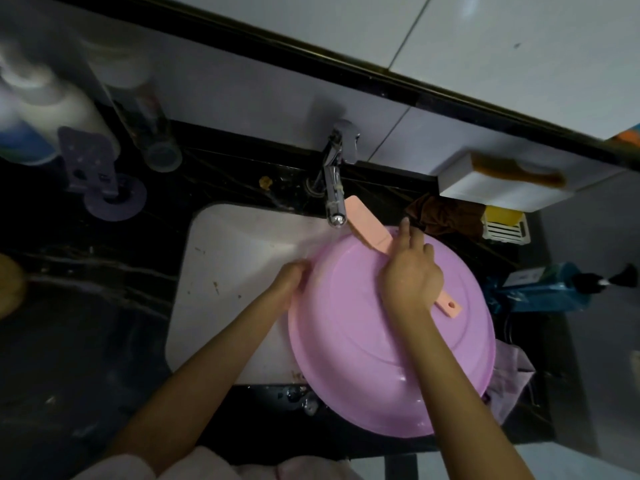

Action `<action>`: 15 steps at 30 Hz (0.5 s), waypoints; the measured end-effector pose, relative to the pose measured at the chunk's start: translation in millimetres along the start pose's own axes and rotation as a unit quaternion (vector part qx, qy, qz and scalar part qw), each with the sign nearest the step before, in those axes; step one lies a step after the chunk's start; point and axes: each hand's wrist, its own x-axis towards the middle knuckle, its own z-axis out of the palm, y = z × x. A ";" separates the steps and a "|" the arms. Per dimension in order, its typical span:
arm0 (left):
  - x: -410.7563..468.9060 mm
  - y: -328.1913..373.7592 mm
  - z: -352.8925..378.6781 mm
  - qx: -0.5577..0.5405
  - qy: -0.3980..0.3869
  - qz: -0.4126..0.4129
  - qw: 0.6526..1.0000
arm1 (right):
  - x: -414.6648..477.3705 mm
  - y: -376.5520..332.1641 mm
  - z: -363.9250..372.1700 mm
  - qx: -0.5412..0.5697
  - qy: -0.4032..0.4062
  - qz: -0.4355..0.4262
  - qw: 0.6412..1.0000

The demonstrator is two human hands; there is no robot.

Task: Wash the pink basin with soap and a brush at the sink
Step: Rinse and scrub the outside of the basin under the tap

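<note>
Pink basin (381,358): lies tilted over the right half of the sink. Its near edge reaches past the sink onto the counter, and its broad round face is turned up. Whether that face is the inside or the underside cannot be told.
Left hand (289,284): grips the basin's left rim, with the fingers curled over the edge.
Right hand (410,271): lies on the far part of the basin, closed round the middle of the brush and pressing it to the basin.
Brush (363,220): salmon pink, long and flat. Its head sticks out past the basin's far rim, just beside the faucet spout. Its handle end, which has a hole in it, shows to the near right of the hand.
Sink (225,271): white and rectangular, set into the counter, with a few brown specks on its bare left side.
Faucet (334,188): chrome, at the far edge of the sink, with the spout over the basin's far rim.
Counter (86,323): black with pale veins.
Brown cloth (446,216): crumpled on the counter, just beyond the basin's far right rim.
Soap dish (509,233): white and slatted, to the right of the brown cloth, holding a yellow bar (502,214).
Teal pump bottle (540,289): lies on its side to the right of the basin, nozzle pointing right.
Lilac cloth (512,372): bunched against the basin's right edge.
White bottles (34,116): far left and blurred.
</note>
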 end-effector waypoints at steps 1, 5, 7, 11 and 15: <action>-6.7 3.0 0.8 0.001 0.001 -0.005 1.000 | 0.0 0.0 -0.2 0.001 -0.002 -0.002 1.000; -7.2 6.0 -1.3 -0.018 -0.012 0.000 1.000 | 1.0 3.5 1.2 0.019 0.014 -0.010 1.000; -25.7 17.9 2.6 -0.019 -0.008 0.012 1.000 | -0.7 5.7 4.2 0.040 0.034 -0.056 0.997; -38.3 20.6 5.1 -0.037 0.004 0.049 0.998 | -5.7 15.5 5.4 0.054 0.064 -0.144 0.986; -34.4 15.7 4.7 -0.064 -0.009 0.055 0.996 | -5.9 21.9 1.5 0.089 0.060 -0.199 0.974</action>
